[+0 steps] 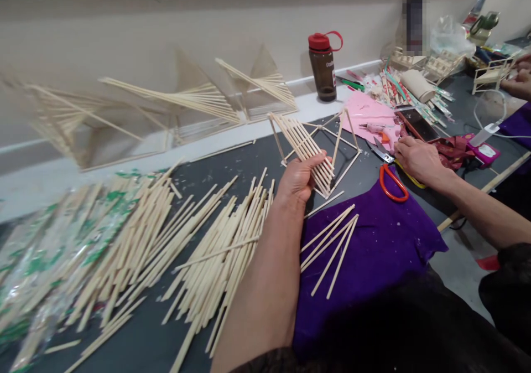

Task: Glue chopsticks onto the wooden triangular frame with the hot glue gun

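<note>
My left hand (302, 176) is closed on a frame of pale wooden sticks (305, 143), thumb across a row of slanting parallel sticks. Open triangles of the same frame stretch to the right behind them. At the right, my right hand (423, 160) has its fingers curled down at the handle end of a pink glue gun (379, 129); the fingertips are hidden, so a grip on it is unclear. Scissors (392, 185) with orange and yellow handles lie beside and partly under that hand. Several loose sticks (332, 240) rest on a purple cloth (373, 240) below.
Piles of wooden sticks (224, 257) and plastic-wrapped sticks (53, 240) cover the left. Finished stick frames (199, 104) lean on the wall. A red-lidded bottle (323, 68), a pink sheet (360, 107), a phone (417, 124) and stick wrappers stand or lie behind. Another person's hand (520, 79) is far right.
</note>
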Demonstrator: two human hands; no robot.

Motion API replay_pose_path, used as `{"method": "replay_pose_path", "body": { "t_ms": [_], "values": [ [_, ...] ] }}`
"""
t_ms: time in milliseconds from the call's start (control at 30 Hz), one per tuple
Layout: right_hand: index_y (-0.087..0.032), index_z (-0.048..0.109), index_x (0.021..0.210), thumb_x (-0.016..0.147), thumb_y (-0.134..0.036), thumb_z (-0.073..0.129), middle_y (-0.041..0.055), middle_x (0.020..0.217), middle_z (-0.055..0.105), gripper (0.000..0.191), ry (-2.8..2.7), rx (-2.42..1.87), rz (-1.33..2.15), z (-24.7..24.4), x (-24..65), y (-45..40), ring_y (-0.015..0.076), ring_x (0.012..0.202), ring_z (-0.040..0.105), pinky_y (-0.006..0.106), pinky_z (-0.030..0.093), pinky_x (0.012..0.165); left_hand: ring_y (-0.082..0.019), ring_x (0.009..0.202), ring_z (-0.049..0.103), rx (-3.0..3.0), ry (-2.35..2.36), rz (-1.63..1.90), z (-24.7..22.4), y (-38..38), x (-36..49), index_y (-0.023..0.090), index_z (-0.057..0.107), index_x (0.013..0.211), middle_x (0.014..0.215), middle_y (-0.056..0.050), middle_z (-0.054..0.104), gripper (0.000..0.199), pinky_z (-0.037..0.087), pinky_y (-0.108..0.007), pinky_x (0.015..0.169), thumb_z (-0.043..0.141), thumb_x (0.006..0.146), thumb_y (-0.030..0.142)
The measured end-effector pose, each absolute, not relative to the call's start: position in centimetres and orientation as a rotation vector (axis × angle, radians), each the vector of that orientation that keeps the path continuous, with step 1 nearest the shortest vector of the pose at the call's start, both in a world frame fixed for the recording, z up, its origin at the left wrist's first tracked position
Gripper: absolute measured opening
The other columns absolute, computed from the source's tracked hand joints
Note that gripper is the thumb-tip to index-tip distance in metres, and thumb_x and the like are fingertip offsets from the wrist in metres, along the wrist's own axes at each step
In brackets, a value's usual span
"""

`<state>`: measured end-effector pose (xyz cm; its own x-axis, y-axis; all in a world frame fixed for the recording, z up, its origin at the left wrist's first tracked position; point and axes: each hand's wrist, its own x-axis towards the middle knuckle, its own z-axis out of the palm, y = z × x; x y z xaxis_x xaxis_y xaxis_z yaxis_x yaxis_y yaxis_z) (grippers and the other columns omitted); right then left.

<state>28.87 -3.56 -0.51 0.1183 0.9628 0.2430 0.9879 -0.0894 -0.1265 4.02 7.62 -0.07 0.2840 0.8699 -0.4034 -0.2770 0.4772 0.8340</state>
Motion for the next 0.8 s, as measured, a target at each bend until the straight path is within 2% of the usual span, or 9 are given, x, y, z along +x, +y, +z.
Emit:
{"method": "replay_pose_path", "body": {
  "t_ms": [100, 233, 367, 567, 800],
  "values": [
    [-0.016, 0.063, 0.119, 0.089, -0.024, 0.055, 0.0148, 0.121, 0.063, 0.033, -1.903, -2.002, -0.070, 1.5, 25.9, -4.0, 0.0281, 0.106, 0.060, 0.036, 0.045, 0.083, -0.013, 0.047, 0.061, 0.728, 0.992, 0.858, -0.2, 7.7, 4.0, 0.010, 0.067, 0.071, 0.057, -0.003, 0.068, 0.010, 0.051, -0.022, 0.044, 0.072, 0.063, 0.008],
    [-0.017, 0.068, 0.099, 0.081, -0.020, 0.063, 0.0055, 0.093, 0.071, 0.018, -1.648, -1.669, 0.566, 2.3, 21.1, -2.2, 0.0161, 0.075, 0.065, 0.027, 0.048, 0.069, -0.012, 0.047, 0.061, 0.743, 0.987, 0.857, -0.4, 7.8, 4.1, 0.011, 0.066, 0.073, 0.057, -0.002, 0.068, 0.013, 0.051, -0.021, 0.045, 0.073, 0.062, 0.008],
    [-0.016, 0.064, 0.083, 0.080, -0.019, 0.064, -0.0008, 0.066, 0.064, 0.005, -1.398, -1.611, 0.955, 1.2, 18.0, 0.8, 0.0104, 0.054, 0.060, 0.019, 0.040, 0.047, -0.012, 0.049, 0.063, 0.744, 0.970, 0.863, -0.4, 7.8, 4.1, 0.011, 0.066, 0.072, 0.057, -0.002, 0.068, 0.013, 0.052, -0.020, 0.049, 0.074, 0.061, 0.008],
    [-0.016, 0.058, 0.070, 0.081, -0.019, 0.062, -0.0025, 0.057, 0.058, 0.012, -1.333, -1.599, 0.990, 0.4, 16.7, 1.7, 0.0096, 0.050, 0.058, 0.016, 0.037, 0.041, -0.013, 0.049, 0.062, 0.741, 0.919, 0.889, -0.9, 8.0, 4.1, 0.010, 0.066, 0.070, 0.057, -0.002, 0.067, 0.015, 0.054, -0.023, 0.053, 0.076, 0.059, 0.008],
    [-0.017, 0.056, 0.069, 0.081, -0.016, 0.059, -0.0048, 0.059, 0.057, 0.012, -1.285, -1.475, 1.065, 0.0, 16.7, 1.6, 0.0085, 0.052, 0.059, 0.015, 0.040, 0.042, -0.015, 0.053, 0.064, 0.754, 0.906, 0.901, -1.5, 8.3, 4.0, 0.011, 0.067, 0.070, 0.060, -0.002, 0.068, 0.017, 0.057, -0.028, 0.059, 0.077, 0.058, 0.011]
  ]
}}
